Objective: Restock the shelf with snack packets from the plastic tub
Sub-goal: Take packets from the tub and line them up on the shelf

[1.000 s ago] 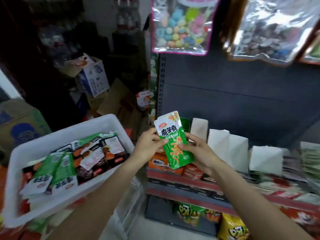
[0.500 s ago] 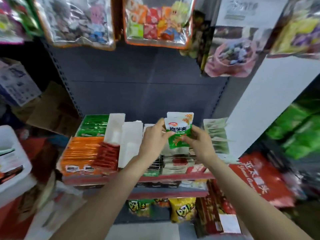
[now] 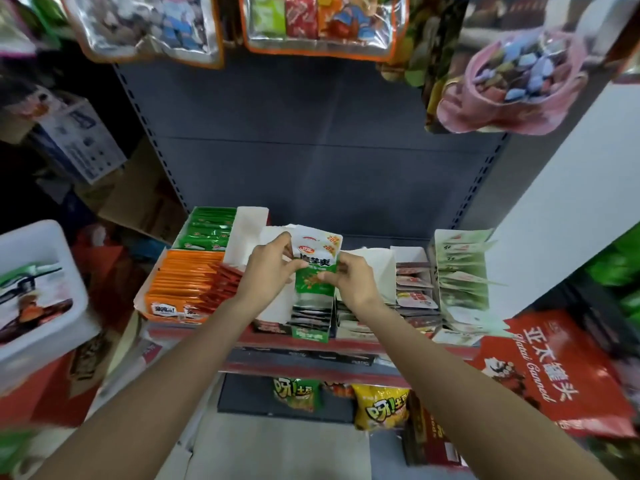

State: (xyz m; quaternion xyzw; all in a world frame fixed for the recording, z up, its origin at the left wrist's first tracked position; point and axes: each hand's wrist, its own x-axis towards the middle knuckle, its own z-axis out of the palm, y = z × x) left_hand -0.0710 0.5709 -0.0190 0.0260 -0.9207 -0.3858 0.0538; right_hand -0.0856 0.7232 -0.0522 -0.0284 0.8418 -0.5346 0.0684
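1. The white plastic tub (image 3: 41, 271) sits at the far left, packets inside.
2. Orange packets (image 3: 183, 285) fill a shelf (image 3: 194, 336) box.
3. The left hand (image 3: 268, 268) pinches the green-and-white snack packet (image 3: 316, 268) by its left edge.
4. The packet stands upright over a row of like packets in the middle box.
5. The right hand (image 3: 353, 282) pinches its right edge.

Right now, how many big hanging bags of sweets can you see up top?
4: one at top left, an orange-edged one at centre, a dark one beside it, a pink one at right. More may hang out of view.
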